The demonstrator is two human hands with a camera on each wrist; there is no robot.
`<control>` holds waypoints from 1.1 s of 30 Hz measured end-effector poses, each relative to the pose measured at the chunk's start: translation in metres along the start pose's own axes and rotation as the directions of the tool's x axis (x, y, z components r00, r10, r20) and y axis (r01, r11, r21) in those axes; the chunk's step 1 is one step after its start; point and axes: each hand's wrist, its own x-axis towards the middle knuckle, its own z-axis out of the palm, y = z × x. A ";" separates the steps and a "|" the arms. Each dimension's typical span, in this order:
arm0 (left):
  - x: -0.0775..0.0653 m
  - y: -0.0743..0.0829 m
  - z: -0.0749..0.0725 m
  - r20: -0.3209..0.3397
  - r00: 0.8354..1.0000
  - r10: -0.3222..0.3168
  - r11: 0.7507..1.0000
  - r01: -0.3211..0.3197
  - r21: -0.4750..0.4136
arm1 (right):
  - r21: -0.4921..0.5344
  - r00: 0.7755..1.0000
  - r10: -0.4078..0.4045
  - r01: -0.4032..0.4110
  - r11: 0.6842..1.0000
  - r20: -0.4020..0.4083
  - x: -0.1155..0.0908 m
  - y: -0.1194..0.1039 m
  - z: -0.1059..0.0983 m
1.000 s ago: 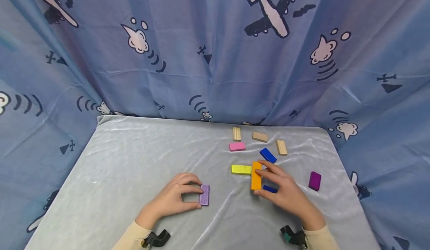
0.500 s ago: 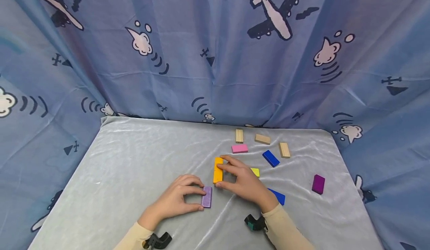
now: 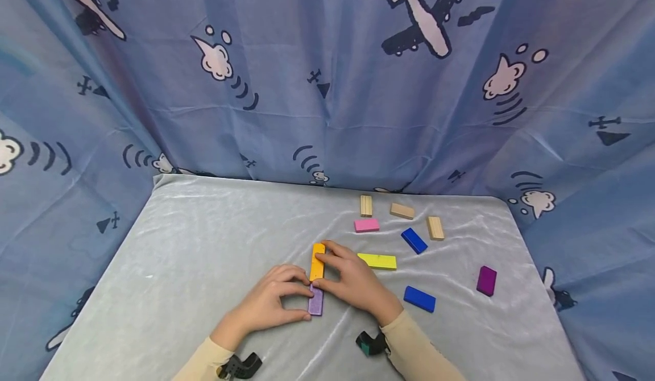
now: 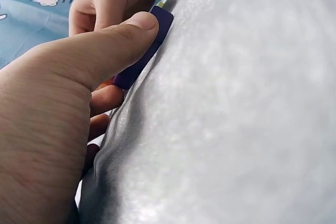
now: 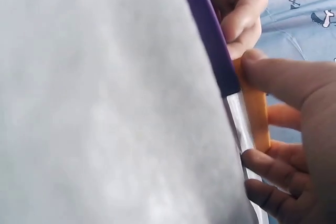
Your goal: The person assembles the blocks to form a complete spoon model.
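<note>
Below and left of the head view's centre, the left hand [image 3: 268, 302] pinches a lilac block [image 3: 316, 303] between thumb and fingers. The block lies at lower centre; directly above it in the frame, in line end to end, is an orange block [image 3: 316, 263], grasped by the thumb and fingers of the right hand [image 3: 354, 281]. Farther right come a pink block [image 3: 366, 226], a lime-yellow block [image 3: 381, 262], two blue blocks [image 3: 419, 299] and, right of centre, a dark purple block [image 3: 486, 281].
</note>
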 end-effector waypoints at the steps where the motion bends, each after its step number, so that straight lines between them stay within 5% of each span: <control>1: 0.000 0.001 0.000 0.001 1.000 -0.008 1.000 0.008 -0.003 | 0.003 1.000 0.001 -0.001 1.000 -0.001 0.000 0.000 0.001; 24: 0.002 0.001 -0.004 0.011 1.000 0.024 0.999 -0.024 0.026 | -0.050 0.996 0.068 -0.065 0.997 0.065 -0.002 -0.007 -0.003; 33: 0.001 0.001 -0.004 0.020 1.000 0.010 0.999 -0.011 0.034 | -0.019 0.995 0.092 -0.092 0.996 0.027 -0.018 -0.008 -0.019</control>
